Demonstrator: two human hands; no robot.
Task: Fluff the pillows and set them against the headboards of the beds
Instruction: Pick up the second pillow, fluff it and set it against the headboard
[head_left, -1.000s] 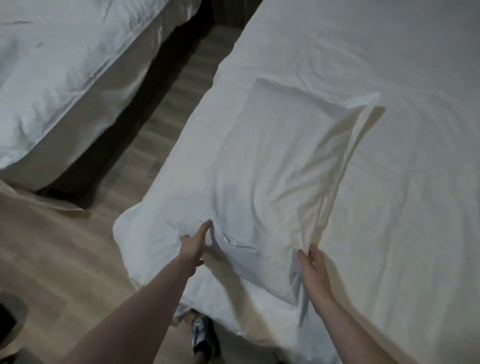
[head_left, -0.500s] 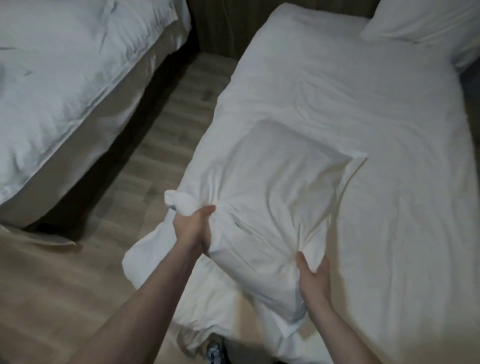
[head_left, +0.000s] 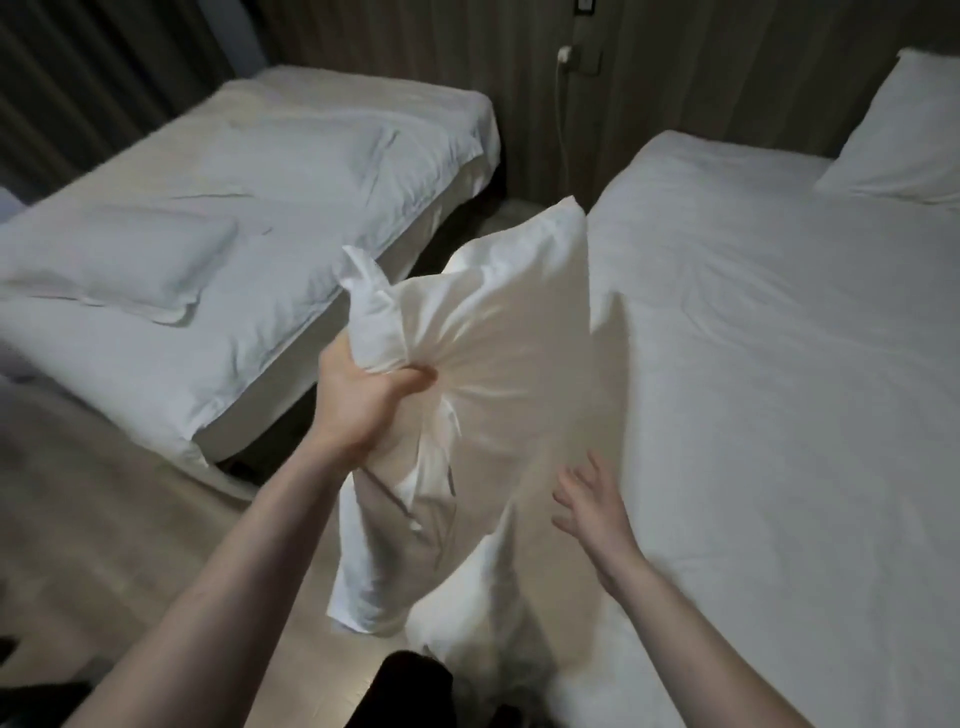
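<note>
Left hand (head_left: 363, 400): clenched on bunched corner of the plump white cotton pillow (head_left: 498, 358), frame centre.
Right hand (head_left: 592, 506): released, fingers spread, beside pillow's lower edge.

Two white-sheeted beds, the left bed (head_left: 249, 171) and the right bed (head_left: 779, 364), stood side by side on a pale wooden floor (head_left: 78, 493). Behind them ran a dark panelled wall (head_left: 395, 41) with a socket (head_left: 584, 62). The light was dim.

The left hand (head_left: 363, 400) clutches a bunched corner of the white pillow (head_left: 498, 374), held upright between two beds, while the right hand (head_left: 592, 512), fingers spread, hovers just beside its lower edge
</note>
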